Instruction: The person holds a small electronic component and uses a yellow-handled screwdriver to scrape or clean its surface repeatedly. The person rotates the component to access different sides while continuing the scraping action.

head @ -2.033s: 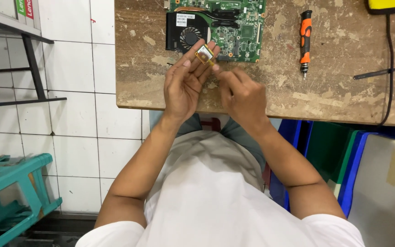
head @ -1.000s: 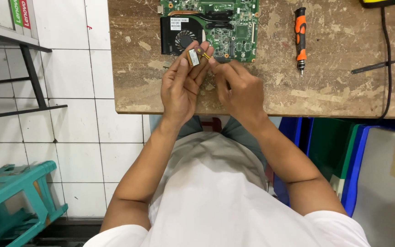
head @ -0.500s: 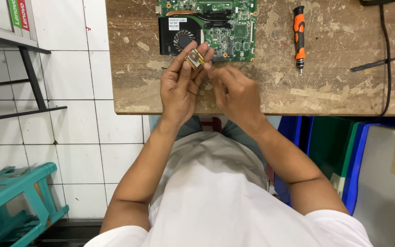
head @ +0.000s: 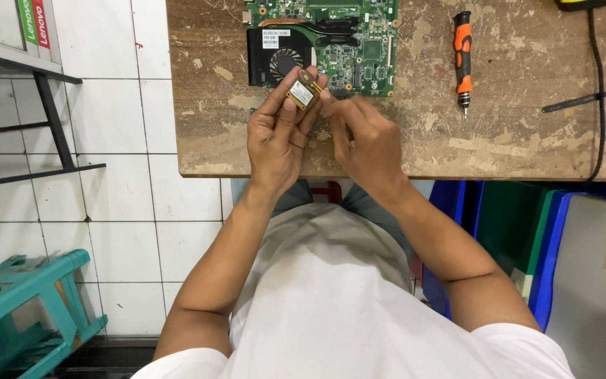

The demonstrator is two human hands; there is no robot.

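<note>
Left hand [head: 275,137] pinching small card [head: 301,92] at fingertips, above board [head: 359,49] edge. Right hand [head: 366,140] fingers pressed together at card's corner; grip unclear. Best held by edges, steady, low over table [head: 527,140]. Screwdriver [head: 463,56] well apart right; bare wood between.

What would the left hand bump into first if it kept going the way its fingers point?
Probably the green board with its black fan; the left hand, holding a small card, points up-table at it. Height above it is unclear.
</note>
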